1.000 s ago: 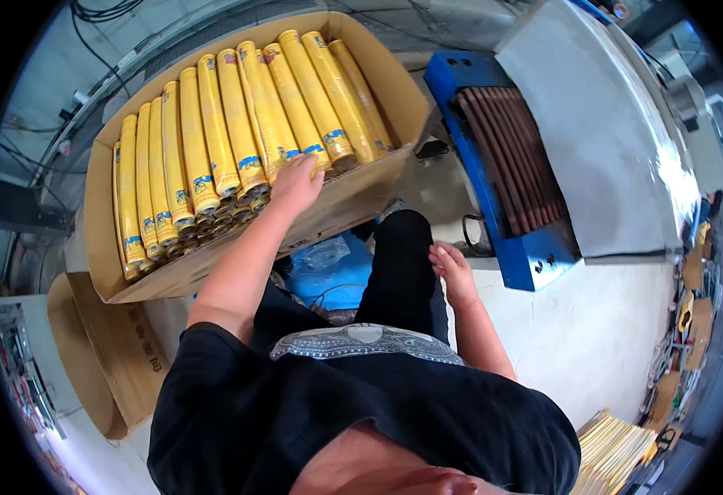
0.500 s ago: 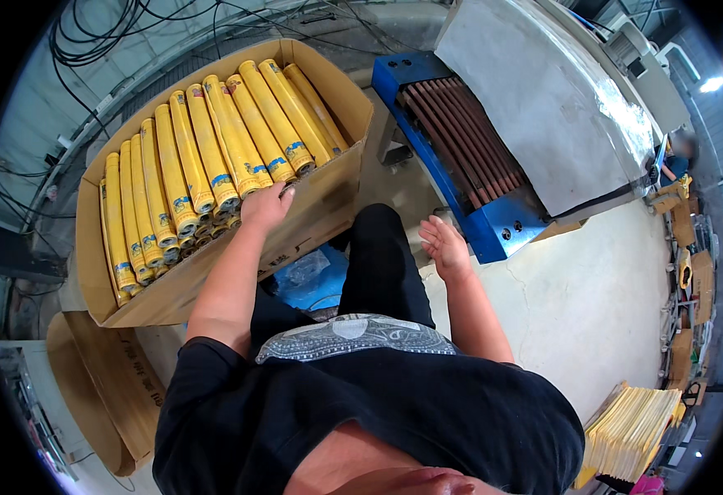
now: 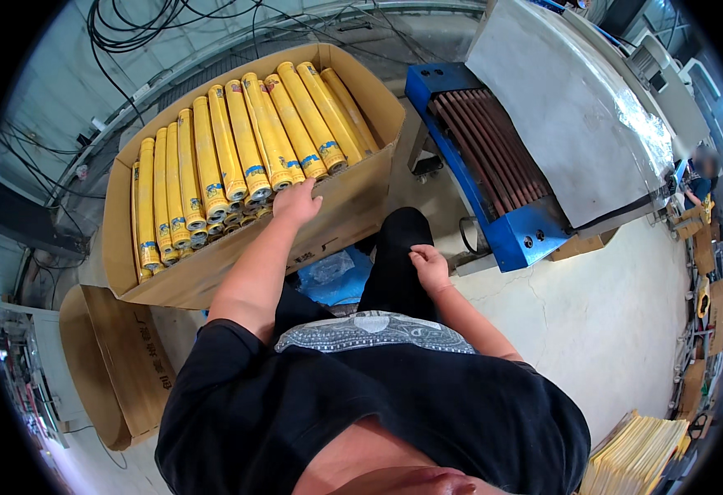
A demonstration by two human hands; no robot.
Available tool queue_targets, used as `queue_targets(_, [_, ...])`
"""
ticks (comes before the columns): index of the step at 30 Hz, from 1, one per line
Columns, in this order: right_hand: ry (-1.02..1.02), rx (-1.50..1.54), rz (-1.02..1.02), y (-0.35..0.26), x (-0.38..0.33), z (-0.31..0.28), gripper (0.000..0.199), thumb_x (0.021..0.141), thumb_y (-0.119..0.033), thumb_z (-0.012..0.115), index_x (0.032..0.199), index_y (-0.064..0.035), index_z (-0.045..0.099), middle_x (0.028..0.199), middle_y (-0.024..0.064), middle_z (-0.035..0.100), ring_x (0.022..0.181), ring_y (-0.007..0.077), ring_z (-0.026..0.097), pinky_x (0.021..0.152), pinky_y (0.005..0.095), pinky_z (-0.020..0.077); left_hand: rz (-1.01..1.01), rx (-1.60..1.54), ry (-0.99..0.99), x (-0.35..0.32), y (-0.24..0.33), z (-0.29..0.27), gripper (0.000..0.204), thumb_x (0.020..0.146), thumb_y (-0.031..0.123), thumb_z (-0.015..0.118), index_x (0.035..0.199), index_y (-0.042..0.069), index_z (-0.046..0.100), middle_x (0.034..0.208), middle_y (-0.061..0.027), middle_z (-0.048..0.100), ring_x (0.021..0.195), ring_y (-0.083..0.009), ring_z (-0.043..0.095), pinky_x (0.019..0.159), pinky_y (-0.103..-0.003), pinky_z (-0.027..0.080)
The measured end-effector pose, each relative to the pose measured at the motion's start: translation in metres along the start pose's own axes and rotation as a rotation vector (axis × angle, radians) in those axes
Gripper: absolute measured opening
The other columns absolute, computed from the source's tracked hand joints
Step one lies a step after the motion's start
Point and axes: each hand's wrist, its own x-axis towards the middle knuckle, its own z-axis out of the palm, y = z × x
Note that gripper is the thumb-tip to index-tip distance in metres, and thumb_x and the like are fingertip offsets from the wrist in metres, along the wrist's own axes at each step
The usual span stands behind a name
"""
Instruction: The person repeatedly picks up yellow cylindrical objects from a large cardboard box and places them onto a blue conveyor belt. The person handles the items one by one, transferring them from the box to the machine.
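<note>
Rows of yellow paper-wrapped tubes [image 3: 219, 142] with blue print near their lower ends lie stacked in an open cardboard box [image 3: 353, 188] in front of me to the left. My left hand [image 3: 295, 203] reaches to the box's near rim, beside the ends of the tubes. Its thumb shows, but the other fingertips are partly hidden, so I cannot tell whether they grip a tube or the rim. Over my right knee, my right hand [image 3: 430, 269] is closed with curled fingers, and nothing shows in it.
A blue-framed machine [image 3: 510, 241] with dark brown ribs and a grey sheet cover [image 3: 572, 115] stands at the right. Blue plastic [image 3: 336, 276] lies under the box. Another carton [image 3: 130, 363] is at lower left. Yellow sheets [image 3: 635, 458] are stacked at lower right; a person [image 3: 698, 186] is far right.
My right hand has moved left from beside the machine to my knee and its fingers have closed. The whole view has shifted; my left hand keeps its place at the box rim.
</note>
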Motion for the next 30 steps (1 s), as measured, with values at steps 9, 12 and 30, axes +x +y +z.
queue_targets(9, [0.076,-0.519,-0.440,-0.018,-0.015,0.005,0.017,0.077,-0.011,0.061,0.093,-0.0079,0.064,0.089,0.0093,0.063,0.085,0.0270,0.062,0.075,0.0354,0.0501,-0.022,-0.026,-0.008,-0.006,-0.006,0.004,0.053,0.084,0.037,0.056,0.132,0.016,0.046,0.118,-0.0113,0.060,0.110,-0.0284,0.056,0.090,-0.041,0.046])
queue_targets(12, [0.086,-0.552,-0.432,-0.022,-0.017,0.007,0.016,0.077,-0.011,0.061,0.093,-0.0084,0.064,0.088,0.0086,0.062,0.085,0.0265,0.062,0.075,0.0351,0.0500,-0.031,-0.035,0.005,-0.009,-0.001,0.002,0.049,0.084,0.036,0.056,0.127,0.015,0.050,0.113,-0.0117,0.062,0.105,-0.0285,0.058,0.088,-0.041,0.047])
queue_targets(30, [0.297,1.586,0.203,-0.114,0.125,-0.076,0.102,0.078,-0.052,0.068,0.144,-0.0013,0.010,0.145,0.0154,0.022,0.125,0.0319,0.035,0.103,0.0503,0.0352,0.021,0.001,0.126,-0.003,-0.003,0.007,0.043,0.082,0.030,0.059,0.120,0.012,0.054,0.112,-0.0106,0.062,0.106,-0.0270,0.057,0.092,-0.040,0.044])
